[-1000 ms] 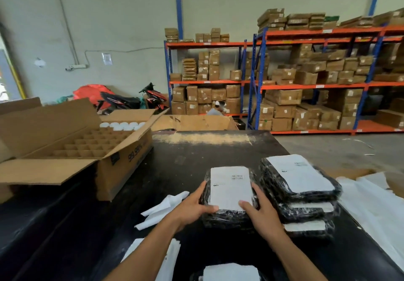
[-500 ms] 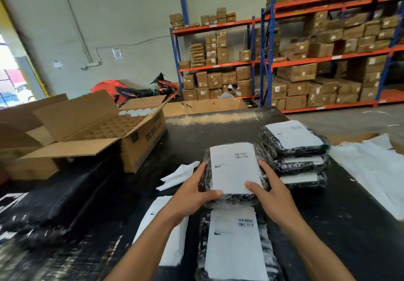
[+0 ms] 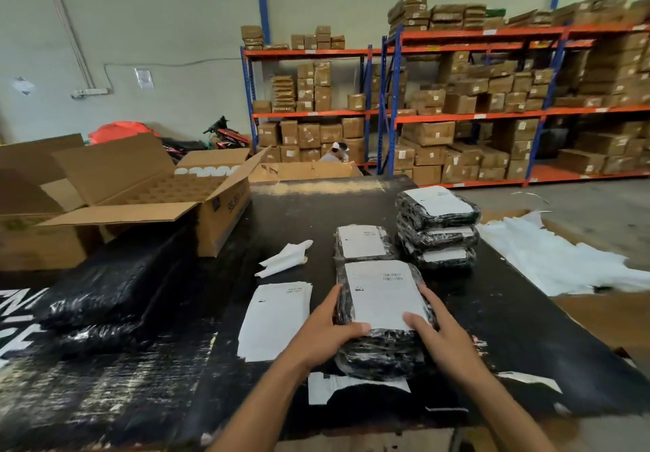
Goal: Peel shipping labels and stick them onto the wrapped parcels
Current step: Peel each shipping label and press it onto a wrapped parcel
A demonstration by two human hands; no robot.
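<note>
A black-wrapped parcel (image 3: pixel 381 297) with a white shipping label on top lies near me on the black table (image 3: pixel 510 314). My left hand (image 3: pixel 327 333) grips its left side and my right hand (image 3: pixel 441 333) grips its right side, both thumbs on the label's near edge. Just beyond it lies a second labelled parcel (image 3: pixel 362 245), untouched. A stack of three labelled parcels (image 3: pixel 438 230) stands to the right of that one. To the left of my left hand lies a pile of unpeeled labels (image 3: pixel 276 318).
Crumpled backing paper (image 3: pixel 286 258) lies past the label pile. An open cardboard box (image 3: pixel 147 201) with dividers stands at the left, black wrapped bundles (image 3: pixel 105 286) in front of it. White sheets (image 3: pixel 555 258) cover the right edge. Shelves of cartons (image 3: pixel 492 106) line the back wall.
The parcel I was holding now lies farther out on the table. Both hands have come back to the nearer labelled parcel and taken hold of it.
</note>
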